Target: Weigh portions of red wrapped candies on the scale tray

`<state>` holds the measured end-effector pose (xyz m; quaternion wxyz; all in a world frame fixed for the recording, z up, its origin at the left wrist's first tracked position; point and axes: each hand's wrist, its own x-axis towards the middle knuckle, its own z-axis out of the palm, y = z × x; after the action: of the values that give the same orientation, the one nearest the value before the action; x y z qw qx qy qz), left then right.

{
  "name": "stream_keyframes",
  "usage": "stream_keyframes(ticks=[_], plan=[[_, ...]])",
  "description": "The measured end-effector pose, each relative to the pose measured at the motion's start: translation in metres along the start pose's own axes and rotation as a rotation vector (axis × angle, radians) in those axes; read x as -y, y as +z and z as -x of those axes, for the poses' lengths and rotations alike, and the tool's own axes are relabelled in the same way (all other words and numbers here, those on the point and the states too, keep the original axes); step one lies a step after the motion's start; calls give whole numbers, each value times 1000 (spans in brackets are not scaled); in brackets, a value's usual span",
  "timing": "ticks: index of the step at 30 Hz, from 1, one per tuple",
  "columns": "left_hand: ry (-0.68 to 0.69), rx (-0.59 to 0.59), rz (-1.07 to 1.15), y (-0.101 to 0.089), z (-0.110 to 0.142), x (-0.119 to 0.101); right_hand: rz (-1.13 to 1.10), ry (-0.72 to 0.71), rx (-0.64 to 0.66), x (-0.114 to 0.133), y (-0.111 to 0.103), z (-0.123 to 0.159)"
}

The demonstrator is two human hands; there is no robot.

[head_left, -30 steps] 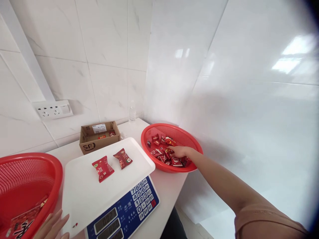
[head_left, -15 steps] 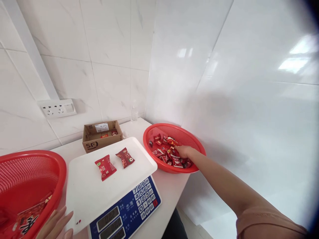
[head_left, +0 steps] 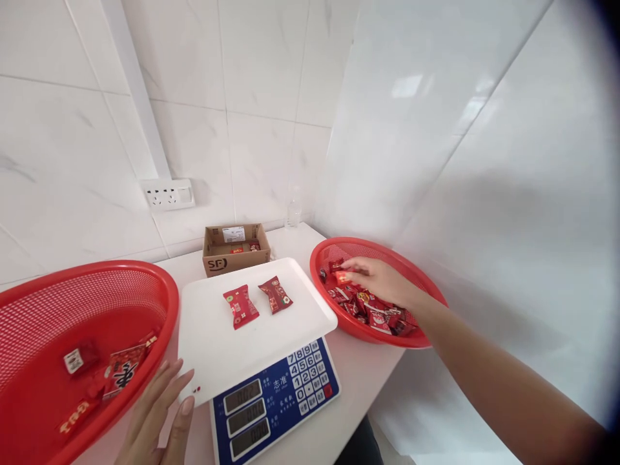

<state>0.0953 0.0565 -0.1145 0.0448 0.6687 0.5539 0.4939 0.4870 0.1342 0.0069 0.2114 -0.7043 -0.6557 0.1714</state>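
Note:
On the white pan of a blue-and-white electronic scale (head_left: pixel 271 413) lie two red wrapped snack packets, a brighter one (head_left: pixel 241 307) and a darker one (head_left: pixel 276 295). My left hand (head_left: pixel 155 413) is open, fingers apart, at the pan's near left corner, beside the left red basket (head_left: pixel 167 290). My right hand (head_left: pixel 378 279) reaches into the right red basket (head_left: pixel 426 290), its fingers closed on a small orange-red candy packet (head_left: pixel 341 278). Below it lies a heap of red wrapped candies (head_left: pixel 378 316).
An open cardboard box (head_left: pixel 237 258) with a few red packets stands behind the scale. A clear bottle (head_left: pixel 294 210) is at the wall. Several red packets, one (head_left: pixel 126 371) with large lettering, lie in the left basket. A socket panel (head_left: pixel 168 194) is on the tiled wall.
The view has turned left, showing more of the left basket. My right hand has lifted from the candy heap and moved to the basket's left part with an orange-red packet. More of my left hand shows.

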Motion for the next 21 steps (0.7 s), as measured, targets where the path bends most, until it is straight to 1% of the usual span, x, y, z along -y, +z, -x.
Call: stream_keyframes(ticks=[1,2,4,6,8,11,14,16,18,20,21], plan=[[6,11,-12,-1,1,1,-138,-59,48,15,7,2],[6,30,-27,-2,1,3,-229,-99,102,29,16,5],[-24,74,-60,-3,1,3,-322,-164,202,52,34,8],[-72,93,-69,-5,-1,-1,-304,-249,255,67,50,10],[-92,86,-60,-6,-3,-6,-211,-326,290,76,64,9],[-81,75,-62,-6,-4,-9,-107,-403,363,85,83,8],[-60,106,-87,-6,-2,-4,-80,-448,390,95,100,11],[-43,108,-99,-5,0,1,-69,-462,407,102,106,14],[-24,76,-79,-4,1,4,-78,-485,412,104,104,15],[-6,52,-28,-3,1,7,-72,-502,354,96,93,8],[-4,56,4,-2,1,8,-45,-471,297,88,84,2]])
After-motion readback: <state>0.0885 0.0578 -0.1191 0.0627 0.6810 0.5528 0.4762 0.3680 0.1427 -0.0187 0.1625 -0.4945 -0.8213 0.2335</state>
